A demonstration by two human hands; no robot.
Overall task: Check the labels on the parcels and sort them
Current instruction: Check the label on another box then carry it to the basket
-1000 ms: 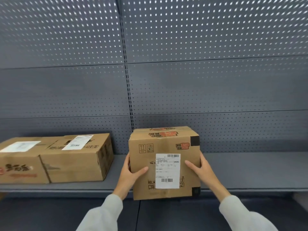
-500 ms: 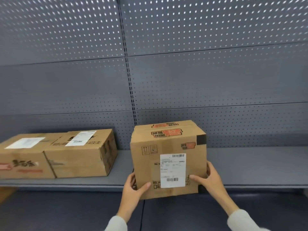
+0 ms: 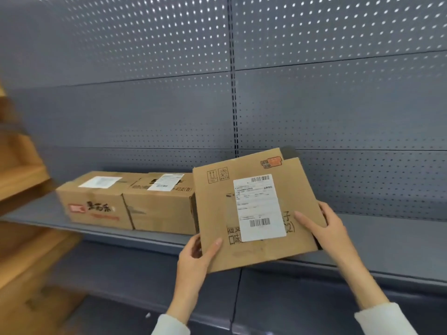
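Nearest the camera, two pale sleeves reach forward from the lower edge of the view. The left hand [image 3: 196, 258] grips the lower left corner of a cardboard parcel [image 3: 256, 209], thumb laid over the front face and fingers curled behind the edge. The right hand [image 3: 325, 228] grips the parcel's right side, thumb stretched across the front face and fingers wrapped round the edge. The parcel is tilted, its top leaning to the left, and it is held at the front edge of a grey metal shelf [image 3: 387, 238]; whether its lower edge rests on the shelf cannot be told. A white shipping label [image 3: 259, 207] with two barcodes is stuck on the face turned toward the camera, above black printed characters and below small handling symbols and an orange mark near the top right corner.

Farther back, toward the left end of the shelf, two more cardboard boxes stand side by side and touching. The right-hand box [image 3: 159, 209], just beside the held parcel, carries a white label on its top. The left-hand box [image 3: 94, 206] also has a white label on top, with black brush characters and red print on its front.

Behind everything rises a grey perforated back panel [image 3: 338, 105]. At the far left edge, blurred wooden shelving [image 3: 21, 180] is visible.
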